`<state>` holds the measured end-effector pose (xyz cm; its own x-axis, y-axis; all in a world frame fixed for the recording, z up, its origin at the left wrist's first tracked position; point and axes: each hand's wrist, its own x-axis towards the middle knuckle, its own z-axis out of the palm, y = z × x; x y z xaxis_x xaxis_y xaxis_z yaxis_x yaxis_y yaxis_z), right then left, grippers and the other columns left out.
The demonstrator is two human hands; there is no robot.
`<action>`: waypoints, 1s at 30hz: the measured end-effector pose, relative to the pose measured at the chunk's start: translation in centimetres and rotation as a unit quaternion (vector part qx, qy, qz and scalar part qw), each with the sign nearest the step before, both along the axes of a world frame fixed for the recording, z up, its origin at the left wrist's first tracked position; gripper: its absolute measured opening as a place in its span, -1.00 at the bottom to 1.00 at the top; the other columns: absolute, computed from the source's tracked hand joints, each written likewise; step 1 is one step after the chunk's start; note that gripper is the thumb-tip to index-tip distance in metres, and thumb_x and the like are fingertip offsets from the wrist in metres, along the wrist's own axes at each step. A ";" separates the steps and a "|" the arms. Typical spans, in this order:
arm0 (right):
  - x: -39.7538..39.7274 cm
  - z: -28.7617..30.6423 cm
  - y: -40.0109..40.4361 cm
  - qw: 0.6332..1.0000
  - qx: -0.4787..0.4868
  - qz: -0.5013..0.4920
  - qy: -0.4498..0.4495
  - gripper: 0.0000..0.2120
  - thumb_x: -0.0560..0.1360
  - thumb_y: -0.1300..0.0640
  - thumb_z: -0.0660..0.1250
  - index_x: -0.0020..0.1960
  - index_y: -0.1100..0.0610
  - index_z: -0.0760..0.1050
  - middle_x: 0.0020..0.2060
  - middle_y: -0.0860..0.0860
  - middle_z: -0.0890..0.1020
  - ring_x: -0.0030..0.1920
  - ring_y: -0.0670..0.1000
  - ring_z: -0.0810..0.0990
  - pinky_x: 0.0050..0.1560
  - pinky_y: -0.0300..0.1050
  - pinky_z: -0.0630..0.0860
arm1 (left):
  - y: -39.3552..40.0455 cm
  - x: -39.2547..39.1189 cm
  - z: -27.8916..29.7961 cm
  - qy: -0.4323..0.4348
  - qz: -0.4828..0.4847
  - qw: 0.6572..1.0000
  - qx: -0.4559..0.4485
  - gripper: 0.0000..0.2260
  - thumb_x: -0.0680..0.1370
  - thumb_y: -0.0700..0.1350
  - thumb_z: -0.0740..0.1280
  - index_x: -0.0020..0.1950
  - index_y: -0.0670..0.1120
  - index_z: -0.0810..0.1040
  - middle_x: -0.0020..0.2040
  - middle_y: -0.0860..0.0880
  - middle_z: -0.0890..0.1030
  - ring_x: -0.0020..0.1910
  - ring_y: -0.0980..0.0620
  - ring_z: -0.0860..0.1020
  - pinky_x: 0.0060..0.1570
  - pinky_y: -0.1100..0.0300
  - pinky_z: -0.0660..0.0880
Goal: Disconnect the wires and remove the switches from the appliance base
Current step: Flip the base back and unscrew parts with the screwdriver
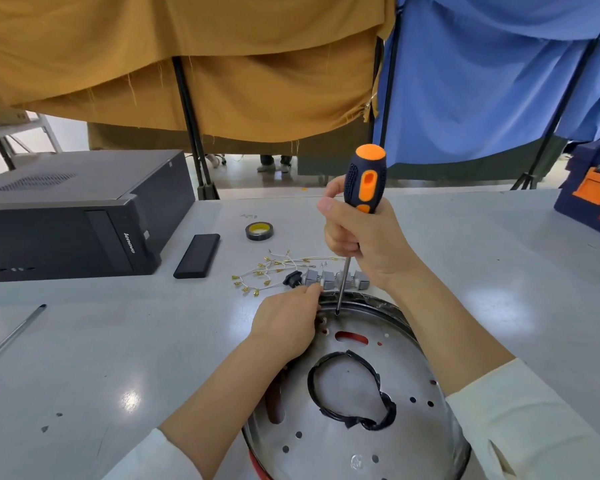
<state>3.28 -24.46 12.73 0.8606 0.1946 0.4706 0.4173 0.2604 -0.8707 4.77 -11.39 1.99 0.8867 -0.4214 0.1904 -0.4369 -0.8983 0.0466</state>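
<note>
Step in hand: a screw at the far rim of the appliance base (357, 403) is judged to be under work; the screwdriver (359, 209) is held upright with its tip set there.
Right hand (364, 237): wrapped round the screwdriver handle.
Left hand (288, 323): laid on the base's far-left rim, fingertips at a switch; whether anything is pinched cannot be told.
Next move: steady downward pressure and a turn are called for, with the switch kept braced.
Switches (333, 280): about four grey blocks counted in a row just beyond the base, plus one black socket (290, 278).
Wires (274, 271): one loose bunch on the counter (118, 341), beyond and left of the base; individual count not tellable.
Tape roll (260, 231): one, farther beyond the base.
</note>
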 end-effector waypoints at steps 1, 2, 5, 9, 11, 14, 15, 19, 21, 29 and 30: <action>0.1 0.0 -0.2 1.000 -0.009 -0.005 -0.005 -0.87 0.45 0.22 0.32 -0.12 0.14 0.36 -0.57 -0.06 0.32 -0.57 -0.06 0.24 -0.52 -0.28 0.22 | 0.0 0.0 0.0 0.003 0.001 1.000 -0.001 -0.88 0.62 -0.15 0.14 0.15 -0.05 0.33 0.11 -0.05 0.53 0.03 -0.14 0.54 -0.26 0.09 0.25; 0.1 0.1 -0.4 1.000 -0.023 -0.002 -0.007 -0.85 0.45 0.23 0.32 -0.12 0.16 0.33 -0.54 -0.04 0.34 -0.53 -0.03 0.29 -0.50 -0.23 0.27 | 0.0 -0.1 0.0 0.005 0.002 1.000 -0.001 -0.88 0.62 -0.15 0.14 0.16 -0.05 0.33 0.10 -0.05 0.53 0.02 -0.14 0.54 -0.26 0.10 0.25; 0.2 0.4 -1.3 0.998 -0.068 -0.006 -0.001 -0.79 0.43 0.21 0.38 -0.04 0.22 0.37 -0.35 0.03 0.50 -0.30 0.03 0.51 -0.28 -0.10 0.53 | 0.0 -0.1 0.0 0.007 0.002 1.000 -0.006 -0.90 0.62 -0.15 0.14 0.13 -0.05 0.34 0.09 -0.06 0.53 0.00 -0.14 0.55 -0.27 0.09 0.26; -0.6 -0.1 -0.8 0.992 -0.080 -0.095 -0.039 -0.87 0.54 0.20 0.31 0.07 0.15 0.45 -0.26 -0.02 0.55 -0.23 -0.04 0.57 -0.15 -0.09 0.57 | 0.2 0.2 -0.1 -0.002 -0.001 1.000 -0.008 -0.89 0.62 -0.14 0.14 0.14 -0.04 0.33 0.10 -0.05 0.53 0.02 -0.13 0.54 -0.26 0.10 0.25; -0.9 -0.7 -0.3 0.992 -0.071 -0.084 -0.057 -0.89 0.58 0.22 0.24 0.08 0.07 0.46 -0.33 -0.07 0.49 -0.31 -0.06 0.47 -0.20 -0.13 0.48 | 0.1 0.2 -0.2 0.000 -0.002 1.000 -0.010 -0.90 0.61 -0.14 0.14 0.12 -0.03 0.33 0.10 -0.04 0.53 0.02 -0.13 0.54 -0.26 0.10 0.25; -1.1 -0.9 0.5 0.989 -0.091 -0.093 -0.067 -0.97 0.56 0.21 0.29 -0.06 0.11 0.46 -0.44 -0.16 0.46 -0.41 -0.13 0.40 -0.33 -0.28 0.39 | 0.0 0.1 -0.2 0.002 -0.002 1.000 -0.013 -0.92 0.61 -0.15 0.14 0.10 -0.03 0.33 0.08 -0.04 0.54 0.00 -0.12 0.54 -0.27 0.11 0.25; -1.0 -0.8 0.7 0.988 -0.078 -0.115 -0.064 -0.90 0.54 0.22 0.32 -0.14 0.15 0.44 -0.48 -0.14 0.43 -0.47 -0.13 0.38 -0.39 -0.31 0.37 | 0.0 0.1 -0.2 0.003 -0.001 1.000 -0.013 -0.92 0.61 -0.15 0.14 0.10 -0.03 0.33 0.08 -0.04 0.54 0.00 -0.12 0.54 -0.27 0.11 0.25; -0.9 -0.5 0.7 0.994 -0.001 -0.101 -0.046 -0.75 0.48 0.23 0.32 -0.35 0.12 0.38 -0.60 -0.07 0.31 -0.60 -0.09 0.23 -0.54 -0.31 0.25 | 0.1 0.1 -0.2 0.001 0.001 1.000 -0.018 -0.91 0.61 -0.14 0.14 0.11 -0.02 0.33 0.08 -0.03 0.54 0.00 -0.13 0.54 -0.26 0.09 0.26; -0.8 -0.3 0.3 0.998 0.009 -0.059 -0.032 -0.77 0.47 0.22 0.31 -0.33 0.13 0.36 -0.59 -0.06 0.29 -0.60 -0.08 0.20 -0.53 -0.30 0.21 | 0.1 0.1 -0.2 -0.002 0.001 1.000 -0.016 -0.90 0.61 -0.14 0.14 0.11 -0.03 0.33 0.08 -0.04 0.54 0.00 -0.13 0.54 -0.26 0.09 0.27; -0.8 -0.4 -0.2 0.958 0.045 -0.280 0.041 -0.84 0.52 0.09 0.36 -0.09 0.14 0.41 -0.45 -0.03 0.42 -0.48 -0.10 0.41 -0.43 -0.22 0.45 | 0.2 0.2 -0.3 -0.010 -0.008 1.000 -0.015 -0.86 0.62 -0.14 0.12 0.16 -0.02 0.33 0.10 -0.03 0.54 0.01 -0.12 0.55 -0.27 0.10 0.26; -0.7 -0.4 -0.1 0.957 0.057 -0.279 0.049 -0.84 0.53 0.11 0.35 -0.15 0.10 0.40 -0.50 -0.07 0.38 -0.50 -0.10 0.37 -0.49 -0.25 0.39 | 0.2 0.2 -0.3 -0.010 -0.007 1.000 -0.016 -0.86 0.62 -0.14 0.12 0.17 -0.02 0.33 0.11 -0.03 0.54 0.01 -0.12 0.55 -0.26 0.10 0.26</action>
